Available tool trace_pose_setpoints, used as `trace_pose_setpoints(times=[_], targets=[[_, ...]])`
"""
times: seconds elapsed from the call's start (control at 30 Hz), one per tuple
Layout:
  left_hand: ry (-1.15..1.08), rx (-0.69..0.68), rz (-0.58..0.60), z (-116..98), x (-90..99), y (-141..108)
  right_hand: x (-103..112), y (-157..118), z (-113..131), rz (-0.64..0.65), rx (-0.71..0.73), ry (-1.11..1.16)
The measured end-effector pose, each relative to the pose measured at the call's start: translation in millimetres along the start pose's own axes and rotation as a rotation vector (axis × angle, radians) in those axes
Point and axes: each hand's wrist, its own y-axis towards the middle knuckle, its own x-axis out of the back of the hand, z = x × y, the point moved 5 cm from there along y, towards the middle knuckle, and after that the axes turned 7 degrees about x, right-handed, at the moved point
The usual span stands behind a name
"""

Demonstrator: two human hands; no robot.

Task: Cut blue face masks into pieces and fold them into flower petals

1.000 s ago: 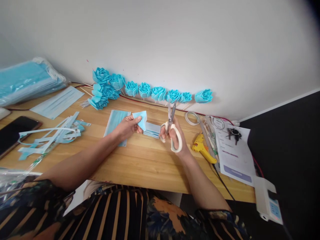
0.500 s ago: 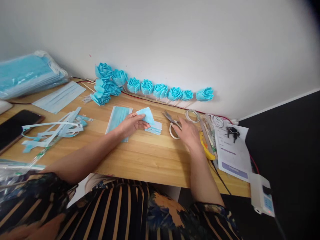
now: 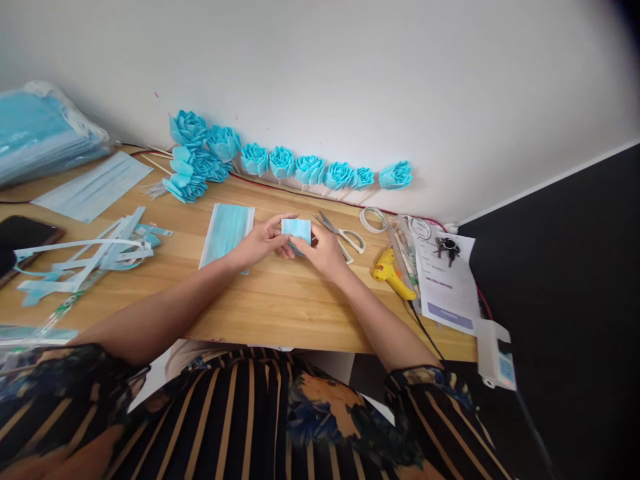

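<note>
Between both hands is a small light-blue piece of mask fabric (image 3: 297,230). My left hand (image 3: 265,240) pinches its left side, thumb on top. My right hand (image 3: 325,250) grips its right side and lower edge. What lies beneath the piece is mostly hidden by the fingers. Scissors (image 3: 342,233) lie with blades apart just behind and right of my right hand. A flat blue mask sheet (image 3: 227,230) rests on the table to the left of my left hand.
Blue fabric flowers (image 3: 310,170) on sticks line the wall. Left are cut strips (image 3: 107,250), a pale sheet (image 3: 95,187), a phone (image 3: 30,235) and bagged masks (image 3: 45,133). Right are tape (image 3: 373,220), a yellow glue gun (image 3: 393,272), paper (image 3: 450,293) and keys (image 3: 447,248).
My right hand has left the scissors and moved left to grip the blue fabric with my left hand. The view has shifted slightly.
</note>
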Motion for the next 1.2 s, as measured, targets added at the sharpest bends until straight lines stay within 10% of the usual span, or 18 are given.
trace_pose_setpoints(times=[0.27,1.2], targets=[[0.063,0.004,-0.055,-4.6,1.4,-1.0,-2.8,-5.8,-11.2,-0.199,-0.07,0.266],[0.188,-0.11,-0.197,-18.1,9.2,-9.5,9.3,-17.1,-14.6,-0.2,-0.094,0.325]])
